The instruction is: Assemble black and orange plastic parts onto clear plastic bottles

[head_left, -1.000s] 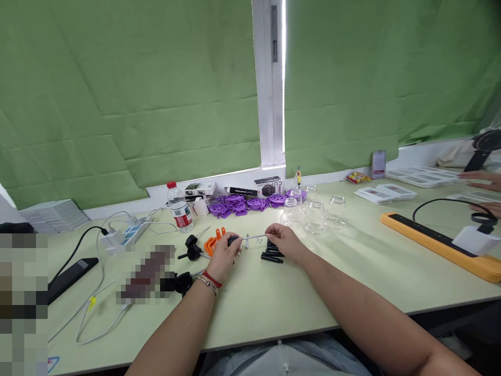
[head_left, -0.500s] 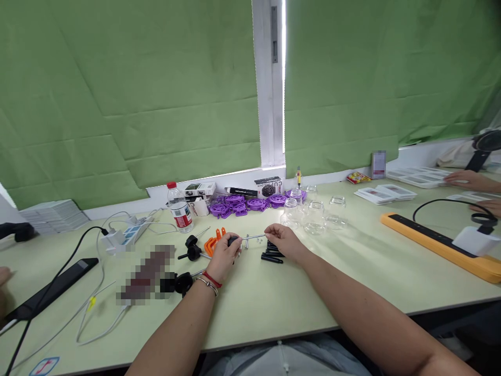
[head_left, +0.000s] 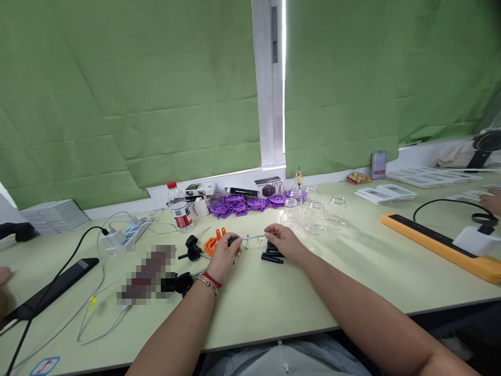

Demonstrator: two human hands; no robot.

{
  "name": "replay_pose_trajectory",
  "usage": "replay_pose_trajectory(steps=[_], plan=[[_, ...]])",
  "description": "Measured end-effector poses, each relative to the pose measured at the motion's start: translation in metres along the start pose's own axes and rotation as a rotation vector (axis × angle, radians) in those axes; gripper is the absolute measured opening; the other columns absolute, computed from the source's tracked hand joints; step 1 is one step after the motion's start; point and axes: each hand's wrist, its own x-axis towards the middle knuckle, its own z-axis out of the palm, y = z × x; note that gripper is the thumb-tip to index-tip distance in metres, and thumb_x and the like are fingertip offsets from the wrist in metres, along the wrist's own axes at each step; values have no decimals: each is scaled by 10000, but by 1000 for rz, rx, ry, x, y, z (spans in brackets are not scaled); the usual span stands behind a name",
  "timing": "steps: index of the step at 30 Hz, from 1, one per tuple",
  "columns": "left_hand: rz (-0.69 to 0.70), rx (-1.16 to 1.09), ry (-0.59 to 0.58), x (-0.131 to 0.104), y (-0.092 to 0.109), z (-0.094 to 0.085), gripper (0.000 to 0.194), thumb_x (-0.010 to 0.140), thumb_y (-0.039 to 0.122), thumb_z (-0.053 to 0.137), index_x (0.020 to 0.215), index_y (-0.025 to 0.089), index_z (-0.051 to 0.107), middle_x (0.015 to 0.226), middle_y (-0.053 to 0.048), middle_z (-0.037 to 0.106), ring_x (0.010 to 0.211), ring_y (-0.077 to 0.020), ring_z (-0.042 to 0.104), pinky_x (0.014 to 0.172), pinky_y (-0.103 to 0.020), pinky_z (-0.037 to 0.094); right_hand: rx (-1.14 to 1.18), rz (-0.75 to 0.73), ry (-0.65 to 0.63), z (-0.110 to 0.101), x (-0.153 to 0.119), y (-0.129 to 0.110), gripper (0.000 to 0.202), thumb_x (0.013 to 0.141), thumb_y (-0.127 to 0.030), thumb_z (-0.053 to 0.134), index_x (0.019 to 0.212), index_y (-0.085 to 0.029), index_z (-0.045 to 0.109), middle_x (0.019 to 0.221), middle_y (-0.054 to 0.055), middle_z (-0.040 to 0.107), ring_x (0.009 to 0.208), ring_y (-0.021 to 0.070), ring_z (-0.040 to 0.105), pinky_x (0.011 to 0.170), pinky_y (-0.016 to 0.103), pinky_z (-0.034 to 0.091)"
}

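My left hand [head_left: 227,253] is closed around a black part with a thin metal rod [head_left: 253,237] sticking out of it to the right. At the rod's far end, the fingers of my right hand [head_left: 282,240] are pinched together on it. Beneath the rod lie a small metal screw [head_left: 247,242] and a few tiny nuts [head_left: 260,241]. Several black tubes [head_left: 272,258] rest just below my right hand, partly covered by it. Orange bracket parts [head_left: 210,246] and black knobbed pieces with metal rods [head_left: 192,251] lie left of my left hand.
Purple plastic parts [head_left: 235,204], boxes and a water bottle [head_left: 180,211] line the back. Clear jars [head_left: 314,218] stand behind my right hand. A yellow-orange power bar [head_left: 438,248] lies right; cables and a black phone [head_left: 55,290] lie left. Another person's hand [head_left: 492,201] shows far right.
My hands and the rod stay practically in place. At the far right, the other person's hands have pulled back from the white trays, leaving one hand partly visible.
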Motion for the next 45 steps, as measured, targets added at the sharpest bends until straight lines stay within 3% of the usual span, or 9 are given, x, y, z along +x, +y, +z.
replay_pose_trajectory(steps=[4, 24, 40, 43, 45], plan=[[1, 7, -6, 1, -3, -1, 222, 761, 387, 575, 835, 187, 514, 554, 39, 497, 457, -71, 411, 414, -173, 272, -27, -23, -9, 0, 1, -1, 188, 746, -368, 549, 777, -184, 574, 693, -15, 519, 630, 121, 440, 608, 258, 362], [-13, -20, 5, -3, 4, 1, 220, 728, 383, 591, 788, 185, 515, 548, 34, 517, 439, -71, 416, 418, -177, 294, -96, 74, 8, 3, 3, 2, 205, 723, -374, 519, 664, -182, 555, 554, -43, 403, 539, 109, 349, 547, 248, 302], [-13, -14, 11, -3, 4, 2, 220, 727, 395, 587, 783, 196, 510, 548, 41, 501, 466, -76, 419, 441, -183, 291, -96, 39, -5, 2, 0, -2, 233, 751, -403, 516, 685, -184, 560, 590, -35, 458, 564, 115, 391, 572, 256, 331], [13, -12, 67, -2, 8, -1, 249, 716, 406, 594, 804, 188, 510, 559, 40, 501, 474, -78, 428, 443, -182, 308, -79, 5, 11, 1, -2, -6, 258, 760, -441, 526, 748, -188, 573, 644, -22, 505, 589, 120, 422, 583, 260, 357], [39, 3, 181, 2, 17, -9, 283, 712, 426, 593, 830, 182, 512, 577, 36, 504, 471, -77, 429, 439, -184, 321, -61, -10, 8, 1, -3, -7, 274, 767, -455, 526, 812, -191, 581, 707, -5, 544, 621, 126, 451, 600, 264, 379]])
